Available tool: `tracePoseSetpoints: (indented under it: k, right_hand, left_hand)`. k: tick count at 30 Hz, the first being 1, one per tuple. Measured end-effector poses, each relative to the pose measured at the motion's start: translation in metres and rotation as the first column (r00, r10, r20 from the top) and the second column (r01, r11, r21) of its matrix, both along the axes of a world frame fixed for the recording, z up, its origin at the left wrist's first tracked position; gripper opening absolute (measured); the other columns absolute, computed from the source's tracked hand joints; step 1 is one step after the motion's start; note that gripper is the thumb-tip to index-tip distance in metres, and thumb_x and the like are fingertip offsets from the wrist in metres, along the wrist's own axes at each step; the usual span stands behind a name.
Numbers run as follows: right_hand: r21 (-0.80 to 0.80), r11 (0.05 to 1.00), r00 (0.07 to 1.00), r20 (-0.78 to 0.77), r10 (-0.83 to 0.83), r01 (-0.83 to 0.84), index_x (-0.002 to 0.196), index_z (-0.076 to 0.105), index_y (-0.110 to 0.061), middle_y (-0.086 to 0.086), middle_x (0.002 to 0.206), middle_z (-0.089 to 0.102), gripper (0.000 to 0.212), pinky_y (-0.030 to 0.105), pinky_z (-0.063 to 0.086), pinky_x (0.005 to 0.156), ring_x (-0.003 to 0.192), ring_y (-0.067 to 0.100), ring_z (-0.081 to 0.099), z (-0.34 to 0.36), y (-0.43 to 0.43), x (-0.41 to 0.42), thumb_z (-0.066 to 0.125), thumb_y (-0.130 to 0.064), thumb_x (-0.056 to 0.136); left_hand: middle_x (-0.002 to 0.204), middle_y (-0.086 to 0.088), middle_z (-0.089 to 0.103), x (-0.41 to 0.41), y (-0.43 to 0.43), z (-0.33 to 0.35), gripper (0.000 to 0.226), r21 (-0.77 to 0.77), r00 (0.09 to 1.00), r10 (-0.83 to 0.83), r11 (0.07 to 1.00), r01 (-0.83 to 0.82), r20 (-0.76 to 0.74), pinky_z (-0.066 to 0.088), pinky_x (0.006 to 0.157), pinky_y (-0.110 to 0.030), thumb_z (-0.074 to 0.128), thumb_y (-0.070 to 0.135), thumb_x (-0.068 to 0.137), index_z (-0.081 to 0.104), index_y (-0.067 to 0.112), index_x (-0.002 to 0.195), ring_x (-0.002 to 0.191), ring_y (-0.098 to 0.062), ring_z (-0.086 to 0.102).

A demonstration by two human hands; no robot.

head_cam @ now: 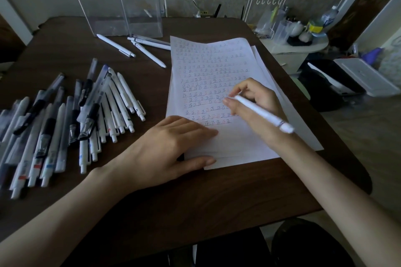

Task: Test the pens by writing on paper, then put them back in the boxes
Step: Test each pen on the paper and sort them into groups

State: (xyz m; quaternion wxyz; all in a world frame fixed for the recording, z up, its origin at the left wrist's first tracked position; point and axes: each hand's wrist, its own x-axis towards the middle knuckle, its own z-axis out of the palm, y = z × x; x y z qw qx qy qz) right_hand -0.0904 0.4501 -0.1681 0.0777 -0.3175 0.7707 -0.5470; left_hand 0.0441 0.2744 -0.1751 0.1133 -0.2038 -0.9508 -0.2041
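Writing rows of small characters, the right hand [253, 101] pinches a white pen [263, 113] low on its barrel, tip toward the paper [217, 60]. The left hand [171, 147] lies flat, fingers straight, pressing the paper's near left corner to the dark surface [195, 201]. The pen looks light, stiff and smooth, probably best held near the tip. Left of the paper sprawls a pile of pens [76, 119]. Beyond the paper's far left corner stand clear plastic boxes [130, 6], with loose white pens [147, 49] lying in the way.
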Motion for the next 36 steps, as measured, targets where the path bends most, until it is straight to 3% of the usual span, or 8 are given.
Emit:
tracePoseSetpoints:
  k: [3,6,8,14,23,26,30,36]
  right_hand:
    - [0.0,0.998,0.998,0.01,0.056,-0.056,0.106,0.061,-0.018,0.002,0.089,0.068,0.024,0.035,0.05,0.061,0.084,0.01,0.065,0.003,0.001,0.002,0.057,-0.001,0.09]
    - [-0.015,0.994,0.994,0.037,0.105,-0.105,0.113,0.063,-0.024,0.003,0.097,0.07,0.03,0.06,0.045,0.068,0.092,0.052,0.055,0.003,0.002,0.002,0.051,-0.012,0.088]
    - [0.006,0.99,0.99,0.029,0.138,-0.138,0.116,0.063,-0.028,0.01,0.102,0.067,0.031,0.066,0.044,0.077,0.095,0.057,0.05,0.002,0.001,0.002,0.052,-0.02,0.088]
    - [0.062,0.979,0.981,0.044,0.191,-0.193,0.125,0.057,-0.028,0.007,0.11,0.066,0.036,0.056,0.046,0.087,0.096,0.044,0.054,0.001,0.001,0.004,0.054,-0.024,0.089]
    - [0.095,0.96,0.962,-0.044,0.269,-0.264,0.133,0.043,-0.031,-0.006,0.122,0.062,0.042,0.032,0.043,0.097,0.114,0.012,0.052,0.005,-0.001,0.007,0.046,-0.019,0.092]
    - [0.199,0.94,0.955,-0.056,0.293,-0.277,0.136,0.032,-0.04,-0.017,0.125,0.056,0.048,0.014,0.04,0.092,0.113,-0.004,0.05,0.01,-0.012,0.005,0.049,-0.019,0.097]
    - [0.345,0.908,0.95,-0.113,0.29,-0.237,0.136,0.045,-0.032,-0.017,0.124,0.048,0.043,0.017,0.038,0.092,0.107,-0.005,0.046,0.017,-0.047,-0.01,0.05,-0.017,0.097]
    - [0.391,0.915,0.963,-0.194,0.187,-0.099,0.122,0.06,-0.015,0.001,0.124,0.053,0.03,0.019,0.033,0.085,0.107,0.01,0.05,0.024,-0.135,-0.045,0.047,-0.012,0.095]
  left_hand:
    - [0.12,0.011,0.06,-0.001,-0.001,0.001,0.068,0.084,0.999,0.034,0.996,-0.037,0.037,0.032,0.1,-0.02,0.045,0.063,0.084,0.035,0.026,0.14,0.113,-0.002,0.05]
    - [0.12,0.008,0.06,-0.001,0.0,0.001,0.068,0.098,0.999,-0.009,0.995,0.004,0.053,0.036,0.097,-0.021,0.048,0.063,0.083,0.028,0.032,0.141,0.111,-0.002,0.05]
    - [0.117,0.005,0.061,-0.002,-0.001,0.001,0.066,0.117,0.999,-0.027,0.993,0.023,0.029,0.04,0.093,-0.023,0.05,0.059,0.083,0.032,0.031,0.14,0.107,-0.004,0.053]
    - [0.107,-0.001,0.063,-0.004,-0.002,-0.001,0.055,0.149,0.999,-0.051,0.988,0.052,-0.012,0.05,0.082,-0.037,0.056,0.05,0.085,0.052,0.02,0.131,0.099,-0.014,0.059]
    - [0.102,0.004,0.06,-0.004,-0.007,-0.004,0.044,0.295,0.998,-0.01,0.956,-0.009,0.062,0.048,0.082,-0.027,0.063,0.043,0.078,0.065,0.022,0.116,0.098,-0.008,0.055]
    - [0.102,0.008,0.053,-0.005,-0.01,-0.001,0.052,0.151,0.989,0.149,0.978,-0.145,-0.015,0.041,0.084,-0.019,0.054,0.052,0.081,0.059,0.021,0.122,0.093,-0.004,0.046]
    - [0.096,0.004,0.053,-0.006,-0.029,0.005,0.056,0.077,0.845,0.509,0.861,-0.503,-0.167,0.043,0.084,-0.036,0.049,0.056,0.083,0.058,0.017,0.122,0.09,-0.015,0.048]
    - [0.121,-0.006,0.051,0.0,-0.047,0.012,0.055,-0.111,0.634,0.773,0.631,-0.768,0.01,0.033,0.099,-0.038,0.047,0.058,0.085,0.051,0.027,0.13,0.117,-0.025,0.043]
